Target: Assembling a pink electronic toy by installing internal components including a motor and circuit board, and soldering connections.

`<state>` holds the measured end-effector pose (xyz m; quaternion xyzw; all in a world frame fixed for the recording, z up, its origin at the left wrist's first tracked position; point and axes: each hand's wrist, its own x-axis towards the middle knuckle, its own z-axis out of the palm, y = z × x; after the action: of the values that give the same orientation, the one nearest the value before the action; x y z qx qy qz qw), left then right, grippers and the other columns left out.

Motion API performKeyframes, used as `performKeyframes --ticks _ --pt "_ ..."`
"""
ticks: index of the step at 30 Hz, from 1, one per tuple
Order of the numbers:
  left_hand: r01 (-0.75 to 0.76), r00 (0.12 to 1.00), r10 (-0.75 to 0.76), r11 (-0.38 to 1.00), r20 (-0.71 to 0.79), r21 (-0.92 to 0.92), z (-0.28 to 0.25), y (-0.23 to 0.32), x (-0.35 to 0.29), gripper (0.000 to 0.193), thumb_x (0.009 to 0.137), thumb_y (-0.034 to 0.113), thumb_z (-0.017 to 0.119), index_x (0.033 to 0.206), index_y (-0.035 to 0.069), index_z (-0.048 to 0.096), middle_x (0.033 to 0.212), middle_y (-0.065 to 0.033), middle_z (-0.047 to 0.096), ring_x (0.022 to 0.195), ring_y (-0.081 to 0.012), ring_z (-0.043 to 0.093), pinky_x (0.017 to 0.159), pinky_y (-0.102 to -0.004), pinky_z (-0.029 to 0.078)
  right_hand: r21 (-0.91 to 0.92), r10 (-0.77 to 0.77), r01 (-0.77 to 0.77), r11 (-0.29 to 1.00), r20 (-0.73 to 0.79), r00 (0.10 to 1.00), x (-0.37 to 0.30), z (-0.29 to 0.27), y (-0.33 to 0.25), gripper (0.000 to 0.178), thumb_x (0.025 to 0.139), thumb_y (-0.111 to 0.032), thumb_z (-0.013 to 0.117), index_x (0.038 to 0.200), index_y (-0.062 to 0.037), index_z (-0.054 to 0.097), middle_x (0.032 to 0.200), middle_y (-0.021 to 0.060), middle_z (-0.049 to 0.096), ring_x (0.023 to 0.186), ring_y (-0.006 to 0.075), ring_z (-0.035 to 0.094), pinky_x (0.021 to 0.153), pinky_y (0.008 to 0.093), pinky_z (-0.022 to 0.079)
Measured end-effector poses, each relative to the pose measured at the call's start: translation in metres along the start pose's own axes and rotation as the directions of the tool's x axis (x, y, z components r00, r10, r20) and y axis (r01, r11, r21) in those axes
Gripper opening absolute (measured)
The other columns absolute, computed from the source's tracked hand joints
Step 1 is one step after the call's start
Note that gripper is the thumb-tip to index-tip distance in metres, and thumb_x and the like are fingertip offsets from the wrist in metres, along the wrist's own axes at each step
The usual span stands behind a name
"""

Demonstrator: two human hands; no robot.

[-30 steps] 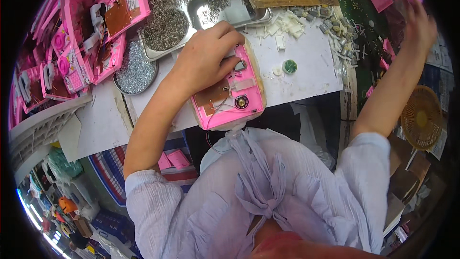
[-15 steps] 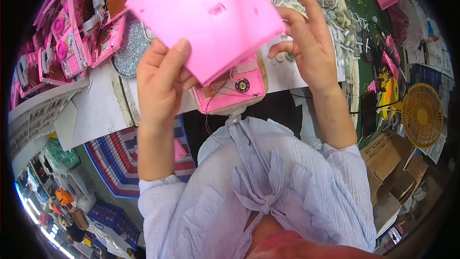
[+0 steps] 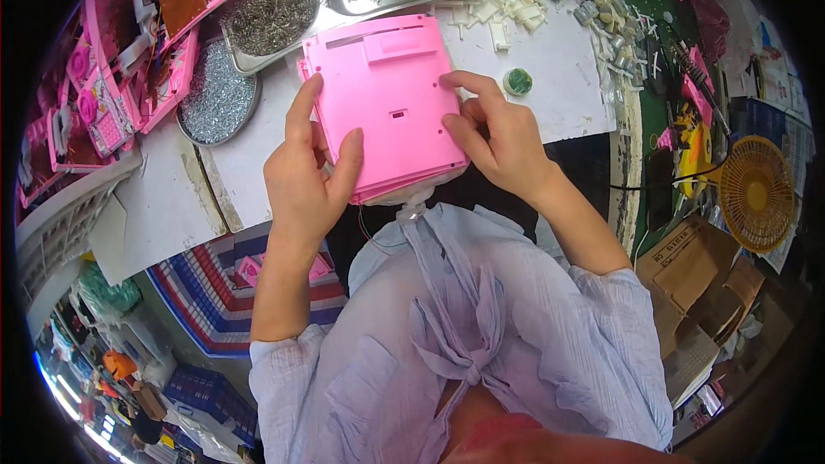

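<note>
A square pink plastic back cover [image 3: 387, 150] lies over the pink toy housing on the table in front of me, its outer face up with a small slot, screw holes and a raised block. The speaker and wires inside the housing are hidden beneath it. My left hand [image 3: 311, 167] grips the cover's left edge, thumb on top and fingers along the side. At the right edge, my right hand [image 3: 503, 133] pinches it with thumb and bent index finger. A thin strip of housing [image 3: 412, 185] shows along the near edge, over a clear plastic bag.
Beyond the cover stand a metal tray of small springs or screws [image 3: 271, 13] and a round dish of silver screws [image 3: 219, 94]. Pink housings with circuit boards [image 3: 176, 0] pile up at left. White plastic parts [image 3: 507, 4], a small green-topped jar [image 3: 517, 81] and a yellow fan [image 3: 756, 193] are rightward.
The pink cover, held up and tilted in my left hand before, is now down over the housing. My right hand has come in from open to grip its right edge.
</note>
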<state>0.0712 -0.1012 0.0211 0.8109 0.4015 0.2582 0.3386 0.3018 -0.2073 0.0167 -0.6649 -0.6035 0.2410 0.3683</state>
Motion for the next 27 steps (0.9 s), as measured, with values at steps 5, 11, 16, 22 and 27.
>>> performKeyframes --ticks 5,11,16,22,27 --pt "0.117 0.993 -0.116 0.993 0.023 -0.033 -0.001 0.002 -0.017 0.067 0.091 0.016 0.073 0.149 0.002 0.044 0.061 -0.0018 0.050 0.050 -0.0133 0.050 0.050 -0.0288 0.041 0.013 -0.061 0.060 0.998 0.107 0.992 0.009 -0.004 0.007 0.039 0.097 -0.012 0.065 0.134 -0.0061 0.058 0.066 0.0103 0.060 0.056 0.0227 0.059 0.057 0.0329 0.045" --pt "0.244 0.970 -0.244 0.969 -0.009 0.032 0.002 0.014 -0.031 0.065 0.093 0.018 0.073 0.148 0.001 0.044 0.060 -0.0023 0.047 0.050 -0.0143 0.049 0.050 -0.0304 0.042 -0.120 -0.224 0.236 0.964 0.104 0.969 0.011 0.000 0.008 0.047 0.097 -0.014 0.066 0.143 -0.0134 0.059 0.085 0.0121 0.073 0.067 0.0308 0.068 0.065 0.0395 0.055" --pt "0.300 0.953 -0.301 0.954 0.049 0.012 0.006 0.001 -0.031 0.067 0.094 0.023 0.072 0.148 0.000 0.039 0.060 -0.0062 0.051 0.051 -0.0219 0.054 0.051 -0.0373 0.043 -0.375 -0.189 0.242 0.895 0.173 0.967 0.006 0.003 -0.006 0.054 0.096 -0.015 0.068 0.148 -0.0196 0.055 0.077 0.0088 0.070 0.060 0.0251 0.066 0.054 0.0367 0.051" --pt "0.301 0.942 -0.304 0.953 0.144 0.038 -0.006 0.003 -0.030 0.070 0.096 0.027 0.070 0.151 0.002 0.036 0.062 -0.0113 0.056 0.055 -0.0302 0.060 0.052 -0.0416 0.045 -0.407 -0.271 0.335 0.850 0.208 0.940 0.010 0.001 0.001 0.053 0.095 -0.015 0.068 0.147 -0.0178 0.056 0.063 0.0084 0.063 0.051 0.0256 0.062 0.049 0.0387 0.048" --pt "0.299 0.942 -0.282 0.951 0.179 -0.073 -0.050 -0.018 -0.008 0.043 0.093 0.027 0.073 0.130 0.005 0.063 0.062 -0.0095 0.057 0.055 -0.0273 0.059 0.055 -0.0374 0.047 -0.438 -0.196 0.335 0.834 0.332 0.923 0.022 -0.018 -0.010 0.044 0.097 -0.022 0.065 0.141 -0.0166 0.061 0.056 0.0075 0.060 0.047 0.0281 0.061 0.046 0.0405 0.046"
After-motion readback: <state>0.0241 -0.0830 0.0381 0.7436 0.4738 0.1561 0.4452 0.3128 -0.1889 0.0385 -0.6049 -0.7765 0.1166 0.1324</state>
